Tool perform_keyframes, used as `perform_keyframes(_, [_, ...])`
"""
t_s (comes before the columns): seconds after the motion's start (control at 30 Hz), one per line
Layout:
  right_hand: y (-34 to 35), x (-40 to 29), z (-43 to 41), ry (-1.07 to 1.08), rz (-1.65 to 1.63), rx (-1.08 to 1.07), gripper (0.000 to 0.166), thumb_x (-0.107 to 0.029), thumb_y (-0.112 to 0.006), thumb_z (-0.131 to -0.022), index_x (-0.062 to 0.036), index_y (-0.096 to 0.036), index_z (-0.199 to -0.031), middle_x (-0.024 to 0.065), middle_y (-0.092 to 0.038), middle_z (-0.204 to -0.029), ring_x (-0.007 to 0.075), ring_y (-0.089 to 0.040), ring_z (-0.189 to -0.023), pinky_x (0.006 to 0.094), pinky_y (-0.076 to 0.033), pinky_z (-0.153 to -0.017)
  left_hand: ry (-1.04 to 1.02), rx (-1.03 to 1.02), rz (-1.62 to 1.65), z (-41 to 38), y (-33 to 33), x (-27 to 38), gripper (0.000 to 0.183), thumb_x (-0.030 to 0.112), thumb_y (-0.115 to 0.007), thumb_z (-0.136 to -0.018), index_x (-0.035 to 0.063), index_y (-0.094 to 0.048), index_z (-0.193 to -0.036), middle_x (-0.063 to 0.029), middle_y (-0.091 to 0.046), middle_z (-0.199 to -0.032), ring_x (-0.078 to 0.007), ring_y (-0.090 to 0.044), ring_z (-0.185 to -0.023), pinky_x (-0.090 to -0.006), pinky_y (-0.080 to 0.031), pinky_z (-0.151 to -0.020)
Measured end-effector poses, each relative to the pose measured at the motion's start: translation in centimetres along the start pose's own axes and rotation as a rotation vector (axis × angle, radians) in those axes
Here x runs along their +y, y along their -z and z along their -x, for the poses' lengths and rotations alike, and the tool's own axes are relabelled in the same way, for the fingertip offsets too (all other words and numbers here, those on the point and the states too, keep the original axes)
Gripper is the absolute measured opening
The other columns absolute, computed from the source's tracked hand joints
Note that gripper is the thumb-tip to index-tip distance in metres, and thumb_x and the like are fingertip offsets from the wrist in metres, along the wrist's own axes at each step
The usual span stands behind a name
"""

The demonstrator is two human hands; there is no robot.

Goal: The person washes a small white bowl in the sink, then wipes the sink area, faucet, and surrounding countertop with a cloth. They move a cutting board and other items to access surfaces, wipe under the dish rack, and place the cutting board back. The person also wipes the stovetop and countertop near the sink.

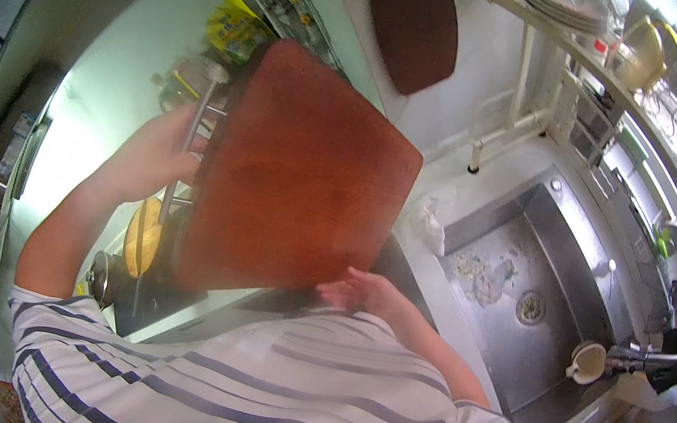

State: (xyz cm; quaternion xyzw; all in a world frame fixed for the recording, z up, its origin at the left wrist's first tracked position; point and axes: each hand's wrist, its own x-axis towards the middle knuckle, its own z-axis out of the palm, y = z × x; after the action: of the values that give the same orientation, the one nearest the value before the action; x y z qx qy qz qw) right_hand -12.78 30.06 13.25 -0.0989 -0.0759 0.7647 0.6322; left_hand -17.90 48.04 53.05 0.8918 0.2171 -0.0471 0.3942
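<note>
A reddish-brown cabinet door [307, 179] fills the middle of the view, tilted towards me. Along its left edge runs a metal bar handle [187, 144], and the fingers of my left hand [160, 163] are wrapped around it. My right hand [355, 290] is by the door's lower right edge, blurred, with its fingers apart and nothing in them; whether it touches the door I cannot tell. Part of the counter and whatever stands on it are hidden behind the door.
To the right is a steel sink [547, 357] with food scraps [471, 269] and a white cup [587, 363]. Above it stands a dish rack [630, 100] holding plates and glassware. A dark cutting board [415, 28] hangs on the wall. A yellow packet [235, 27] lies behind the door.
</note>
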Motion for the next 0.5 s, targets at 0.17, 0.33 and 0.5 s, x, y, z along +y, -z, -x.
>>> perform_keyframes(0.17, [0.3, 1.1, 2.8, 0.098, 0.026, 0.119, 0.052, -0.039, -0.045, -0.091, 0.0059, -0.054, -0.116, 0.0108, -0.059, -0.116, 0.0169, -0.054, -0.101, 0.0297, -0.041, -0.089, -0.012, -0.15, -0.149, -2.1, -2.3, 2.7, 0.071, -0.003, -0.047, -0.07, 0.0085, -0.027, -0.137, -0.013, -0.056, -0.109, -0.0152, -0.061, -0.074, -0.0268, -0.052, -0.06])
perform_keyframes(0.33, [-1.2, 2.9, 6.2, 0.244, 0.259, 0.254, 0.045, -0.037, -0.045, -0.093, 0.0034, -0.062, -0.103, 0.0123, -0.063, -0.106, 0.0196, -0.058, -0.094, 0.0305, -0.043, -0.088, -0.075, -0.239, -0.257, -5.0, -2.9, 3.2, 0.069, 0.0, -0.046, -0.071, 0.0063, -0.026, -0.137, -0.0104, -0.054, -0.108, -0.0137, -0.058, -0.063, -0.0255, -0.049, -0.055])
perform_keyframes(0.5, [-7.0, 3.0, 11.2, 0.219, 1.279, 1.036, 0.025, -0.026, -0.054, -0.089, -0.0036, -0.065, -0.088, 0.0091, -0.067, -0.081, 0.0197, -0.061, -0.08, 0.0342, -0.047, -0.072, -0.008, -0.251, -0.189, -7.0, -6.8, 4.5, 0.058, 0.005, -0.049, -0.073, 0.0039, -0.036, -0.13, -0.0087, -0.055, -0.104, -0.0112, -0.058, -0.068, -0.0251, -0.05, -0.059])
